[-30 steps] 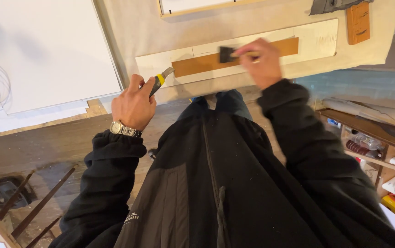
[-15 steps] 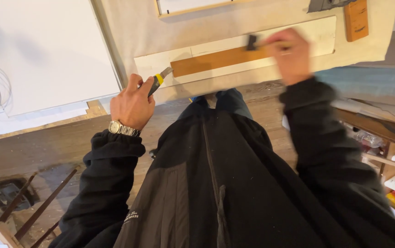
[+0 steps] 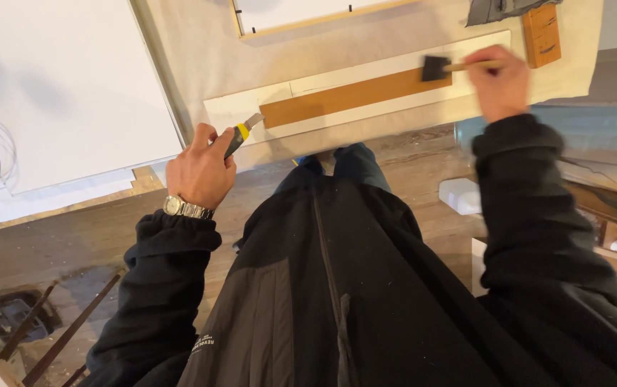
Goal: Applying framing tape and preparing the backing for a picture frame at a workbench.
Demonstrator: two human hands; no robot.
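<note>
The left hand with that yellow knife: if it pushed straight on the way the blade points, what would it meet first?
Probably the white board under the brown strip. The left hand holds the knife with its tip aimed up and right, just short of that board's near end. Depth is hard to judge, so it might pass above it.

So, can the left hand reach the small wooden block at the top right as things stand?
Probably not directly: the left hand holds a utility knife, and the wooden block lies beyond the right hand.

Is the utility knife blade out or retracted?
Out. A short grey blade tip projects past the yellow-and-black handle of the utility knife, gripped in the left hand and pointing toward the brown wood strip.
</note>
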